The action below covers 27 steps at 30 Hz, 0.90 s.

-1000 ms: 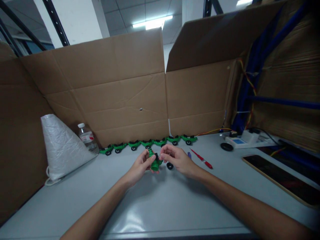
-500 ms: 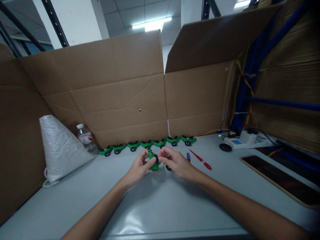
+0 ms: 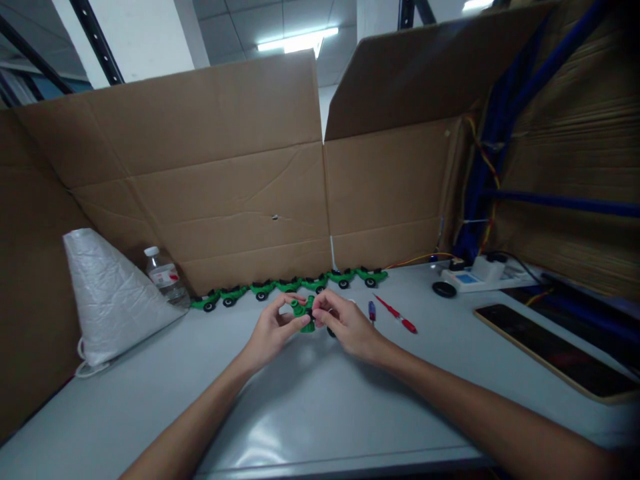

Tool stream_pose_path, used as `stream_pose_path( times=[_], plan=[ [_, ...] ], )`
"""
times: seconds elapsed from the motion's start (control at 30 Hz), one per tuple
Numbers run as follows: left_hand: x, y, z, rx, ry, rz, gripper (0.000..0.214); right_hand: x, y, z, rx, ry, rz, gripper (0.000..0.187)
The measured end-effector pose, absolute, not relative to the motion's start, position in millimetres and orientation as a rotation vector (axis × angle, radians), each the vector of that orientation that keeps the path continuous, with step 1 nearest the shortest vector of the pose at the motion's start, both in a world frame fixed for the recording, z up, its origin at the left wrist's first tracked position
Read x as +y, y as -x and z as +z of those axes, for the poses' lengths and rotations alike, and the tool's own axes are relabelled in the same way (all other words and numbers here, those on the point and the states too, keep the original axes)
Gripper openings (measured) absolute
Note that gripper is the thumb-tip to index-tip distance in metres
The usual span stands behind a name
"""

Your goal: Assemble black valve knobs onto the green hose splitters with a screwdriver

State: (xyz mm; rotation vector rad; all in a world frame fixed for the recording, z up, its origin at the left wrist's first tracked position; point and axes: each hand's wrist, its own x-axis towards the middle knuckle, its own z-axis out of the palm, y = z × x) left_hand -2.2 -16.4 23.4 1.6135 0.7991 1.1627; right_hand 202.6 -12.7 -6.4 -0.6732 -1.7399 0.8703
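Over the middle of the grey table, my left hand (image 3: 273,333) is closed around a green toy vehicle body (image 3: 306,325), thumb on its near side. My right hand (image 3: 350,325) pinches at the black part on the body's right side; its fingertips hide most of that part. Below the right fingers a black wheel (image 3: 331,332) shows in part on the table. Behind both hands stands a row of several green toy vehicles (image 3: 261,291) with black wheels, along the cardboard wall.
A red screwdriver (image 3: 400,316) and a small blue-handled one (image 3: 371,311) lie right of my hands. Farther right are a phone (image 3: 555,350), a black ring (image 3: 444,289) and a power strip (image 3: 475,283). A silvery bag (image 3: 117,303) and a water bottle (image 3: 167,279) stand left.
The green toy body has been turned in my fingers, so a round end now points toward the left. Both hands stay close together on it. The whole view has shifted slightly.
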Motion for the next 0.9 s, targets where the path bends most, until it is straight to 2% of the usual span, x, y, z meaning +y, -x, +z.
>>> stream_pose_path(
  times=[0.17, 0.5, 0.73, 0.9],
  plan=[
    [-14, 4, 27, 0.918, -1.747, 1.177, 0.027, -17, -205, 1, -1.777, 0.706, 0.740, 0.016],
    [-16, 7, 27, 0.949, -1.865, 1.081, 0.029, -22, -211, 16, -1.896, 0.722, 0.525, 0.012],
    [-21, 10, 29, 0.973, -2.227, 0.756, 0.027, -21, -214, 13, -2.066, 0.665, 0.475, 0.011],
    [-23, 10, 26, 0.928, -2.266, 0.640, 0.026, -18, -217, 6, -2.173, 0.679, 0.519, 0.010]
  ],
)
